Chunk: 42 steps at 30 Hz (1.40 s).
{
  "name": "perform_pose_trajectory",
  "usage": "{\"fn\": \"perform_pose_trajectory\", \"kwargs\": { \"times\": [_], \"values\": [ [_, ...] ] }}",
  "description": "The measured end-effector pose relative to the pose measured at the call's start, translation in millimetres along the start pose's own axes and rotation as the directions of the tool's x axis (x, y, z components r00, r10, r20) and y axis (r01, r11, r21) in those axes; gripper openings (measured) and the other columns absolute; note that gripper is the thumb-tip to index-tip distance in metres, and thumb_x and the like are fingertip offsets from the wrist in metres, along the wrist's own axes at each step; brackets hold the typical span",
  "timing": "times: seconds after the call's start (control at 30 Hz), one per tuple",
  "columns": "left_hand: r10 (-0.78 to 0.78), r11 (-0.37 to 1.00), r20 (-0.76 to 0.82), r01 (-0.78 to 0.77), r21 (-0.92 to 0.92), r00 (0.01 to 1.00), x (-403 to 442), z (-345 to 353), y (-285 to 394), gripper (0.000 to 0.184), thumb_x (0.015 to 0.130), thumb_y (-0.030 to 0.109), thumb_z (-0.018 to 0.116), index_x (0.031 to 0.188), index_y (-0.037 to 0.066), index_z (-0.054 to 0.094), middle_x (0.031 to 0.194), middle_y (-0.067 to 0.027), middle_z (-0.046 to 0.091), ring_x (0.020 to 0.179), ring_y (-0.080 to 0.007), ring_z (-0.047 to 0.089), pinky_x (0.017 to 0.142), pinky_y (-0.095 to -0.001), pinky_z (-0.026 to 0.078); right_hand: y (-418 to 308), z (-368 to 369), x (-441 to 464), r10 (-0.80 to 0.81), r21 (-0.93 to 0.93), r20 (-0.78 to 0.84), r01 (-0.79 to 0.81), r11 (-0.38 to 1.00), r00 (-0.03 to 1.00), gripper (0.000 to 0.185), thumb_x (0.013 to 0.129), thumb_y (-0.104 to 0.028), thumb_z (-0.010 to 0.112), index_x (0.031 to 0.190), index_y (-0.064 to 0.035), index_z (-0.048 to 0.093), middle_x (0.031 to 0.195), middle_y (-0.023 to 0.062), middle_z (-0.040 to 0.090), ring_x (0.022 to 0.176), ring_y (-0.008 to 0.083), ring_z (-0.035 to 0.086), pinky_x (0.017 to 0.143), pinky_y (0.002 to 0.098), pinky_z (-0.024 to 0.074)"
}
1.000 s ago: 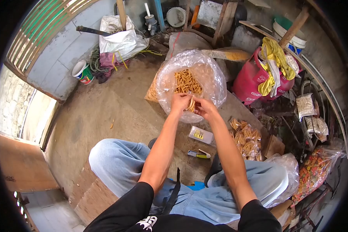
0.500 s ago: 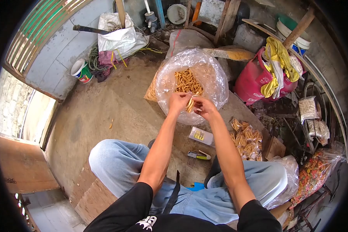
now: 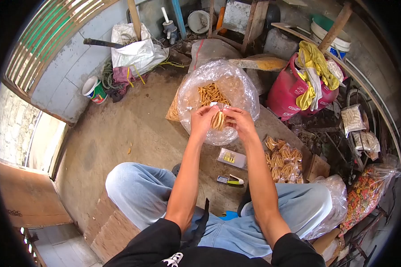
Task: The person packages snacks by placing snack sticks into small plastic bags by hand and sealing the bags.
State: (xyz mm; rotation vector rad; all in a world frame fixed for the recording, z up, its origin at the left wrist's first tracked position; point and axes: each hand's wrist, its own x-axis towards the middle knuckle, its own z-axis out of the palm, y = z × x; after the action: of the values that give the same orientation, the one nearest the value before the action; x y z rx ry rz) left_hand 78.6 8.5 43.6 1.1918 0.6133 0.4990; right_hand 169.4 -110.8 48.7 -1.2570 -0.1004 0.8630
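Between my two hands hangs a small clear bag of snack sticks (image 3: 218, 121), held by its upper edge. My left hand (image 3: 204, 119) pinches the left top corner, and my right hand (image 3: 239, 122) grips the right one. Just beyond them, a large clear plastic bag (image 3: 247, 95) stands with its mouth wide, loose golden snack sticks (image 3: 210, 94) inside. Nearer to me on the floor lie a stapler (image 3: 230, 180) and a clear-topped box (image 3: 232, 158) with a yellow label. Filled snack packets (image 3: 284, 162) are piled right of my right forearm.
A pink gas cylinder (image 3: 283, 95) draped with yellow cloth stands at the right. A bag of colourful snacks (image 3: 369, 187) leans by my right knee. At the far left are a paint bucket (image 3: 95, 90) and a white sack (image 3: 136, 55).
The small bag's top has been spread wider between my hands, and its sticks show more plainly. My right hand has turned slightly. The view has shifted a little.
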Motion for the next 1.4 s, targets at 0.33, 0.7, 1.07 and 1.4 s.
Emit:
{"fn": "perform_pose_trajectory", "kwargs": {
  "times": [0.33,0.7,1.07,1.4],
  "values": [
    [0.184,0.977,0.074,-0.175,-0.118,0.980,-63.7,14.7,87.0,0.011,0.082,0.003,0.069,0.091,-0.002,0.065,0.088,-0.0074,0.068,0.080,-0.0102,0.063,0.072,-0.0228,0.050,-61.4,34.4,-73.0,-0.444,-0.112,0.160,0.463,0.880,0.882,0.012,0.082,-0.010,0.067,0.090,-0.0008,0.070,0.077,0.0007,0.065,0.067,0.0056,0.055,0.060,0.0211,0.0443],
    [0.459,0.860,-0.147,-0.480,-0.175,0.876,-110.6,36.2,103.4,0.013,0.083,0.000,0.066,0.076,0.001,0.055,0.085,-0.0080,0.065,0.077,-0.0064,0.059,0.067,-0.0201,0.049,-77.1,68.5,-142.4,-0.840,-0.552,0.122,0.739,0.385,0.528,0.015,0.077,-0.004,0.071,0.092,-0.0019,0.071,0.086,0.0077,0.066,0.077,0.0171,0.062,0.064,0.0267,0.0494],
    [0.298,0.836,-0.148,-0.333,-0.437,0.943,-118.6,23.6,118.3,0.012,0.084,0.000,0.066,0.078,0.003,0.056,0.088,-0.0121,0.067,0.079,-0.0128,0.064,0.068,-0.0227,0.052,-69.3,81.6,-158.9,-0.822,-0.744,0.428,0.662,-0.085,0.375,0.028,0.078,-0.009,0.067,0.106,-0.0054,0.067,0.108,0.0128,0.057,0.094,0.0300,0.057,0.076,0.0378,0.0496],
    [0.408,0.834,-0.122,-0.424,-0.352,0.905,-116.3,21.4,115.7,0.023,0.084,-0.002,0.065,0.103,0.002,0.053,0.091,-0.0135,0.067,0.085,-0.0135,0.065,0.074,-0.0239,0.052,-66.3,67.5,-153.4,-0.766,-0.351,0.322,0.822,0.449,0.556,0.023,0.088,-0.010,0.060,0.108,-0.0023,0.065,0.108,0.0099,0.057,0.094,0.0175,0.055,0.079,0.0291,0.0457]
  ]
}}
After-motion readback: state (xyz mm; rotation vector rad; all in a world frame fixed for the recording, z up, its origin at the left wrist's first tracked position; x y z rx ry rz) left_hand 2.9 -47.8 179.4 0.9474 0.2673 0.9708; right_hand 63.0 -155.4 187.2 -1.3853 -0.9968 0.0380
